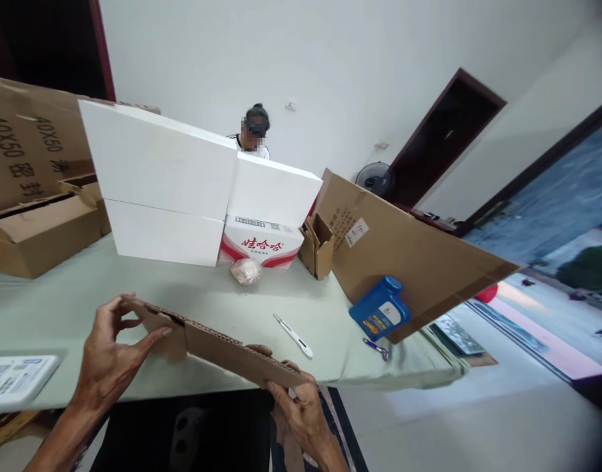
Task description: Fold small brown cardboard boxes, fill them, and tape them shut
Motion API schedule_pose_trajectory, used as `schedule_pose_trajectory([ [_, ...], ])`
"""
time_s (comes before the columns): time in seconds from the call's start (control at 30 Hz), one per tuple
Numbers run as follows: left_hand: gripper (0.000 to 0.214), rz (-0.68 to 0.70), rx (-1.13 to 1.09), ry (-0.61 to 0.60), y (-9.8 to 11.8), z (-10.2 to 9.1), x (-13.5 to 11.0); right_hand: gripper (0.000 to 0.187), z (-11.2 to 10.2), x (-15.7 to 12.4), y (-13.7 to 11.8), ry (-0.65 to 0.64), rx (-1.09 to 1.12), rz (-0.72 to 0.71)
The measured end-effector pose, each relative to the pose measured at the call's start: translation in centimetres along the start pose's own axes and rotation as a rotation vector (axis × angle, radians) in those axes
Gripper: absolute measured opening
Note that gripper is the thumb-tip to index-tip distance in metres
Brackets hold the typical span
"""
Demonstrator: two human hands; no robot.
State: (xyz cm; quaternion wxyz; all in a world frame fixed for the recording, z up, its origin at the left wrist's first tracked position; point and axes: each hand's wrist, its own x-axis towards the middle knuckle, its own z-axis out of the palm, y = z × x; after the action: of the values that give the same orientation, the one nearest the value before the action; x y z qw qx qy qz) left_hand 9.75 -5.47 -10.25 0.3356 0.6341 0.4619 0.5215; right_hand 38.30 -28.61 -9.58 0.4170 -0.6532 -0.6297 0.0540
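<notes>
A folded piece of brown cardboard [226, 352] is held tilted above the near edge of the table, its corrugated edge showing along the top. My left hand [111, 351] grips its left end, thumb on the near face and fingers behind. At the right end, my right hand [305, 410] pinches the lower corner, with part of the fingers hidden behind the cardboard. On the cloth beyond lies a white pen-like cutter [293, 336], apart from both hands. A clear plastic-wrapped bundle [245, 271] rests farther back.
White boxes [158, 170] and a red-and-white printed carton [261, 244] stand at the back. Open brown boxes [45, 236] are at left. A large cardboard sheet [403, 255] leans at right behind a blue bottle [380, 309] and a purple razor-like item [376, 349]. A person [252, 134] sits beyond.
</notes>
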Motion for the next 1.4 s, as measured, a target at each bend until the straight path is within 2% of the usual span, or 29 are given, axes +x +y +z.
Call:
schedule_pose_trajectory([
  [0.07,0.077,0.023,0.066,-0.041,0.0,0.2,0.0,0.041,-1.5,-0.3,0.4,0.155,-0.022,0.057],
  [0.13,0.062,0.079,0.157,-0.081,-0.7,0.4,-0.3,0.048,-4.0,-0.5,1.3,0.353,-0.104,0.131],
  [0.23,0.042,0.198,0.248,-0.128,-3.3,0.8,-1.2,0.056,-8.7,0.3,3.4,0.622,-0.328,0.205],
  [0.33,0.032,0.291,0.289,-0.165,-6.6,1.3,-2.1,0.057,-13.5,3.2,6.3,0.81,-0.487,0.238],
  [0.4,0.03,0.392,0.314,-0.163,-8.5,1.7,-2.6,0.056,-16.3,6.1,8.5,0.867,-0.539,0.261],
  [0.47,0.029,0.512,0.35,-0.153,-9.8,2.1,-3.0,0.054,-18.4,9.4,10.8,0.844,-0.602,0.303],
  [0.57,0.028,0.649,0.396,-0.138,-11.2,2.8,-3.5,0.045,-20.4,13.8,14.5,0.826,-0.65,0.359],
  [0.67,0.031,0.717,0.422,-0.119,-12.4,3.5,-4.1,0.039,-20.8,17.0,18.1,0.774,-0.679,0.419],
  [0.77,0.029,0.737,0.451,-0.112,-13.2,4.0,-4.6,0.034,-20.2,18.9,21.4,0.682,-0.69,0.485],
  [1.0,0.019,0.725,0.432,-0.138,-13.0,3.8,-4.8,0.035,-16.6,21.8,27.7,0.456,-0.681,0.563],
  [1.2,0.013,0.729,0.458,-0.168,-13.7,3.5,-5.0,0.035,-13.2,24.5,30.5,0.315,-0.681,0.587],
  [1.4,0.009,0.694,0.459,-0.183,-14.0,3.3,-5.3,0.032,-12.2,26.0,31.3,0.187,-0.672,0.631],
])
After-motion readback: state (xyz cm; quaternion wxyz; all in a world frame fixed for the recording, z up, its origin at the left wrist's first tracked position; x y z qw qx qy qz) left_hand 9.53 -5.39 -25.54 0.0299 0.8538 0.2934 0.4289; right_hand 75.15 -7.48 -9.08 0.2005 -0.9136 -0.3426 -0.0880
